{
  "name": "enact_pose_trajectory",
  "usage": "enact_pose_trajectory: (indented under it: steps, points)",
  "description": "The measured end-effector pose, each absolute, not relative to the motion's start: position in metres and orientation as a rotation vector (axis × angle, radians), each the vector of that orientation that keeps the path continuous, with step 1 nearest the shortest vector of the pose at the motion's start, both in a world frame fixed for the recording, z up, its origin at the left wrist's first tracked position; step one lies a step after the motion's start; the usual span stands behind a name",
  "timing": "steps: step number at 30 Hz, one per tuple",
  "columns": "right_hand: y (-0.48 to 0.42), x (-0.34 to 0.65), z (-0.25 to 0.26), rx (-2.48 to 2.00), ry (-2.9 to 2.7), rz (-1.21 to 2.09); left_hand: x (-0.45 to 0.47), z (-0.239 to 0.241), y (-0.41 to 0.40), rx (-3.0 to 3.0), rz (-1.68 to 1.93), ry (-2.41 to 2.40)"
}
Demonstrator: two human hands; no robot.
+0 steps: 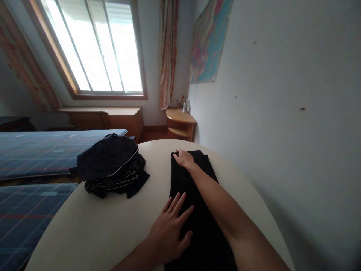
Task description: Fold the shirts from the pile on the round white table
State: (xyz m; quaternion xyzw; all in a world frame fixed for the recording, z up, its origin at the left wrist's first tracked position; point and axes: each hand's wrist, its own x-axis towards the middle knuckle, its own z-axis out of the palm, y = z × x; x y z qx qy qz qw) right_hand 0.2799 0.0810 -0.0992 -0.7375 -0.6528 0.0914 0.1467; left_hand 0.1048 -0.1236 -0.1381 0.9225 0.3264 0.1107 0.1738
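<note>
The round pale counter (107,226) carries a long black garment (203,233), laid out flat in a narrow strip that runs from the near edge to the far side; the cloth looks thin, soft and light, limp rather than stiff, and likely to slide a little on the smooth top. It has no hard parts that show, so nothing about it seems fragile; I judge the corners and the folded edges the best places to take hold, since a pinch in the middle would only bunch it up. The left hand (170,229) lies released and flat on the near part of the strip, fingers spread, pressing the cloth down. The right hand (184,158) reaches to the far left corner, fingers curled and apparently pinching the cloth there.

Around it: a bare grey wall (282,94) on the right with a coloured map (210,37); a bright window (98,45) with a patterned curtain (168,52) beside it; two beds (42,150) with blue checked covers on the left; a low wooden cabinet (113,118) under the window and a small wooden nightstand (180,124) in the corner. A heap of dark clothes (109,165) with thin white stripes sits on the counter's left side, near the strip but apart from it; it crowds that side, while the right stays open.
</note>
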Motion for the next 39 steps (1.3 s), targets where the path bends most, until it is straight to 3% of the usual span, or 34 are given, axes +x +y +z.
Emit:
enact_pose_trajectory:
  steps: [14, 22, 31, 39]
  points:
    - [0.14, 0.287, -0.126, -2.065, -1.615, 0.376, 0.105, -0.14, -0.119, 2.564, 0.313, 0.91]
    - [0.125, 0.308, -0.12, -1.884, -1.832, 0.382, 0.105, -0.139, -0.121, 2.564, 0.296, 0.923]
    - [0.074, 0.327, -0.11, -1.781, -2.147, 0.12, 0.105, -0.139, -0.122, 2.597, 0.295, 0.93]
    - [0.033, 0.313, -0.126, -1.687, -2.475, 0.119, 0.107, -0.137, -0.124, 2.626, 0.292, 0.925]
